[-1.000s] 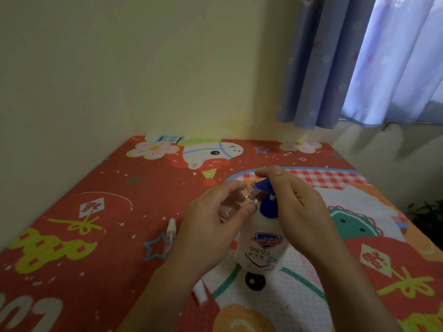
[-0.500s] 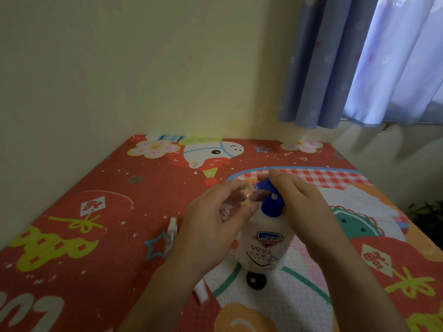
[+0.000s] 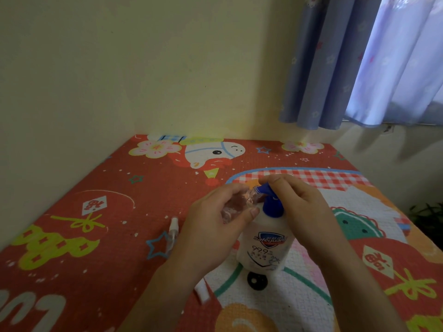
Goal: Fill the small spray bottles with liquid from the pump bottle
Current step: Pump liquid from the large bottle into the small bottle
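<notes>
A white pump bottle (image 3: 263, 248) with a blue pump head (image 3: 269, 202) stands upright on the red patterned mat. My left hand (image 3: 213, 233) grips a small clear spray bottle (image 3: 236, 207), tilted with its open mouth at the pump's nozzle. Fingers of my right hand (image 3: 302, 209) rest on top of the blue pump head. A second small spray bottle (image 3: 173, 232) with a white top lies on the mat left of my left hand. A small white cap-like piece (image 3: 202, 292) lies partly hidden under my left wrist.
The red cartoon-printed mat (image 3: 96, 212) covers the surface and meets yellow walls at the back and left. Blue curtains (image 3: 359, 61) hang at the upper right. A dark plant (image 3: 429, 216) shows past the mat's right edge.
Both hands and the bottles stay almost where they were. The pump head sits slightly higher than half a second ago.
</notes>
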`<state>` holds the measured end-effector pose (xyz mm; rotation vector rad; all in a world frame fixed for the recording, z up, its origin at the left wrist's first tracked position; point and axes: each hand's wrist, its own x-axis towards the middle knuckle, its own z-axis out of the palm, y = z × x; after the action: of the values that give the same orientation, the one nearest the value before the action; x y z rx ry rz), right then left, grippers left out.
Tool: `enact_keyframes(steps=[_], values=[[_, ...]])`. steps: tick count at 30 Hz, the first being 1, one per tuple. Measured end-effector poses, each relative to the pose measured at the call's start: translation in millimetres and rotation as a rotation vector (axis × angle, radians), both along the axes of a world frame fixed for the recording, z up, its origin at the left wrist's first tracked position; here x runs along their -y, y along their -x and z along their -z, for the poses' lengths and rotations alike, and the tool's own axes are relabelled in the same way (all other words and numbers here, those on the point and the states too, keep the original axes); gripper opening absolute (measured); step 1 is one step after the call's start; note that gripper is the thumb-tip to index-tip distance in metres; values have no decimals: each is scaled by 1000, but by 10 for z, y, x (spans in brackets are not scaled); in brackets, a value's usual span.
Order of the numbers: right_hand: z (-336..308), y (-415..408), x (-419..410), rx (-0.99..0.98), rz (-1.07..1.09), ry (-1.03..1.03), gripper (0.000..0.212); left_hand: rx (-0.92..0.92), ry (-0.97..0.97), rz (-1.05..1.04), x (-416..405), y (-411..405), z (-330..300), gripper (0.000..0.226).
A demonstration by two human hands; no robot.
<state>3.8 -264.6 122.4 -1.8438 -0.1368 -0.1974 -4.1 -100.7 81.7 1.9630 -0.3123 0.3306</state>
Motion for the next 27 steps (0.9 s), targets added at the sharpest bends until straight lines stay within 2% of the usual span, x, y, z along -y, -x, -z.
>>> enact_keyframes(steps=[10,19,27], values=[[66,-34,13,10,8,-6,22,-12,-14,1,0,6,-12,32],[82,-33,24,27,3,17,21,14,-67,-10,-17,1,1,33],[78,-28,39,39,-29,51,26,0,-37,-2,-9,0,-5,32]])
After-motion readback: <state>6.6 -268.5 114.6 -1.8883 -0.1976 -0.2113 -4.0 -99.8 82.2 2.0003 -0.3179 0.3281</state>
